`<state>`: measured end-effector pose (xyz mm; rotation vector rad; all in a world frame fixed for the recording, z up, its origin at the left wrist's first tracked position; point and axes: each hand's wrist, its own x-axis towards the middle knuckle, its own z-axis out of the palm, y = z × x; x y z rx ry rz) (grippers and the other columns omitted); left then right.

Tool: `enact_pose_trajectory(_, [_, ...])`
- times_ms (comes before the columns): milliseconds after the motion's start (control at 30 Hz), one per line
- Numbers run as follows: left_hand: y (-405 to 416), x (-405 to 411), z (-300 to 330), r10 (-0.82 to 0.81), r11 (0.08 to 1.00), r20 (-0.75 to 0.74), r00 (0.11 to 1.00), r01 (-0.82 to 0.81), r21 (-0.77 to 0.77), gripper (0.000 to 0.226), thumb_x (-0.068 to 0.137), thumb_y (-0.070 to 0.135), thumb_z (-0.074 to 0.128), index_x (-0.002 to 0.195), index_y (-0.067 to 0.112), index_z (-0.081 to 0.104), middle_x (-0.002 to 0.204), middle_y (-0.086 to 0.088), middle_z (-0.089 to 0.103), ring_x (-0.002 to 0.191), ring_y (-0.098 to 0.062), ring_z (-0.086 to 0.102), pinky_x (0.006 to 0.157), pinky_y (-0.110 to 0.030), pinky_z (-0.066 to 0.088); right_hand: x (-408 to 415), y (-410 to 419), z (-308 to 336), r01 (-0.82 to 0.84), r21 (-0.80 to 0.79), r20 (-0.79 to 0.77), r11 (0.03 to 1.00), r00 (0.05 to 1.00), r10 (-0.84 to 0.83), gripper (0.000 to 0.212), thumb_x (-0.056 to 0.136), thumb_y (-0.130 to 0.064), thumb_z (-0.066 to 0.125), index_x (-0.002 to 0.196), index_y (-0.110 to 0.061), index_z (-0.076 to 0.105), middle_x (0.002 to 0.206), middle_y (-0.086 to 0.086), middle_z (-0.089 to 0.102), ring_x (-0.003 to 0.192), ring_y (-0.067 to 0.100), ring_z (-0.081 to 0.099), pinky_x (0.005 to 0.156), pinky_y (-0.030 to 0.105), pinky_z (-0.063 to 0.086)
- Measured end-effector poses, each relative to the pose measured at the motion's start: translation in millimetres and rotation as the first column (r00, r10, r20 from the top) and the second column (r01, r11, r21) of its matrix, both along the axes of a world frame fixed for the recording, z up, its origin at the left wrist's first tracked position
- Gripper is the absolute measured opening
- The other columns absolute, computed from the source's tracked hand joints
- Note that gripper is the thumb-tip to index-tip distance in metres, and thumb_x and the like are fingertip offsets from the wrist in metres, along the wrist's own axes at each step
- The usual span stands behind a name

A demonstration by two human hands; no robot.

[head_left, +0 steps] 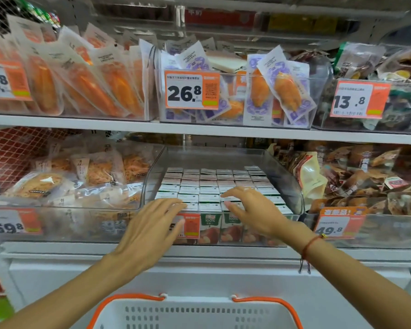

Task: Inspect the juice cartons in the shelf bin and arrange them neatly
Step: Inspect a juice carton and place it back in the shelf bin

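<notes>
Resting on juice cartons (211, 186): right hand (252, 207), seemingly left hand (150, 226).

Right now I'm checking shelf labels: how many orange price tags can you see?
5. Upper shelf: 26.8 tag, 13.8 tag, one cut off at left. Lower shelf: 59.8 tag, 49.8 tag. The left hand partly covers a possible sixth.

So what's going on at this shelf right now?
A person is tidying juice cartons packed upright in rows in a clear bin on the lower shelf. Both hands reach over the bin's front edge. The left hand lies flat with its fingertips on the front row, and the right hand is spread over the carton tops. Neither grips a carton. A white basket sits below.
</notes>
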<state>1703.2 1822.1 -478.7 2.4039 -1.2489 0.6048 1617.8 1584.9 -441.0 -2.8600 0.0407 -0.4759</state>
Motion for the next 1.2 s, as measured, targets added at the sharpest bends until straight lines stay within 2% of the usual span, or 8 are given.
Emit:
enact_pose_trajectory(67, [13,-2,-10,0.004,1.0,0.061,0.998,-0.005,0.019,0.047,0.096,0.033,0.057,0.141,0.021,0.051,0.138,0.004,0.056,0.127,-0.017,0.053,0.109,-0.034,0.037,23,4,10,-0.018,-0.017,-0.084,1.0,0.996,0.017,0.035,0.102,-0.034,0.046,0.131,-0.019,0.058,0.138,0.001,0.056,0.125,0.02,0.052,0.096,0.033,0.043])
enact_pose_trajectory(167, [23,-1,-22,-0.007,0.997,0.053,0.999,0.003,0.076,0.06,0.099,0.039,0.048,0.153,0.027,0.024,0.155,0.008,0.033,0.144,-0.014,0.031,0.119,-0.035,0.008,54,11,19,-0.033,-0.05,-0.192,0.998,0.981,0.022,0.03,0.099,-0.032,0.053,0.123,-0.017,0.064,0.127,0.002,0.064,0.109,0.02,0.06,0.084,0.03,0.047])
enact_pose_trajectory(433, [24,4,-29,-0.042,0.995,0.008,0.999,0.041,0.087,0.075,0.1,0.043,0.043,0.152,0.033,-0.009,0.163,0.011,0.002,0.15,-0.011,-0.004,0.11,-0.023,-0.023,97,9,51,-0.049,-0.19,-0.473,0.981,0.879,-0.048,0.032,0.081,-0.031,0.078,0.11,-0.02,0.071,0.103,-0.003,0.07,0.089,0.017,0.062,0.086,0.031,0.051])
enact_pose_trajectory(633, [24,3,-31,-0.056,0.996,-0.025,0.998,0.058,0.07,0.074,0.098,0.039,0.049,0.156,0.029,0.005,0.162,0.007,0.014,0.15,-0.015,0.008,0.114,-0.025,-0.017,111,17,49,-0.027,-0.282,-0.512,0.959,0.849,-0.127,0.031,0.078,-0.035,0.079,0.105,-0.023,0.07,0.102,-0.002,0.069,0.098,0.023,0.063,0.094,0.043,0.051])
enact_pose_trajectory(800, [22,1,-28,-0.041,0.998,-0.033,0.999,0.043,0.051,0.069,0.098,0.037,0.048,0.155,0.03,0.01,0.158,0.009,0.021,0.148,-0.013,0.014,0.116,-0.025,-0.013,107,17,50,-0.078,-0.271,-0.546,0.959,0.834,-0.086,0.039,0.086,-0.035,0.072,0.12,-0.017,0.064,0.115,0.0,0.064,0.097,0.018,0.058,0.091,0.032,0.049])
enact_pose_trajectory(1000, [18,-3,-18,-0.001,1.0,-0.047,0.999,0.001,-0.001,0.057,0.099,0.035,0.044,0.152,0.029,0.026,0.152,0.011,0.033,0.141,-0.011,0.026,0.119,-0.027,0.005,77,10,74,0.019,-0.025,-0.441,1.0,0.897,-0.028,0.036,0.091,-0.031,0.066,0.119,-0.015,0.05,0.122,0.003,0.053,0.114,0.022,0.053,0.101,0.036,0.044])
enact_pose_trajectory(1100, [16,-5,-14,0.021,1.0,-0.062,0.998,-0.022,-0.018,0.054,0.099,0.034,0.044,0.151,0.029,0.029,0.15,0.012,0.037,0.139,-0.009,0.029,0.118,-0.027,0.011,49,12,70,-0.042,0.046,-0.165,0.998,0.985,0.049,0.032,0.095,-0.022,0.061,0.122,-0.01,0.049,0.126,0.009,0.057,0.118,0.025,0.054,0.1,0.041,0.045])
enact_pose_trajectory(1200, [17,-7,-9,0.031,0.999,-0.071,0.997,-0.032,-0.015,0.053,0.1,0.035,0.043,0.151,0.029,0.027,0.151,0.013,0.034,0.14,-0.008,0.027,0.118,-0.025,0.012,19,23,59,-0.101,0.086,0.163,0.991,0.983,0.086,0.03,0.099,-0.021,0.054,0.126,-0.01,0.048,0.123,0.007,0.059,0.114,0.026,0.055,0.094,0.047,0.045])
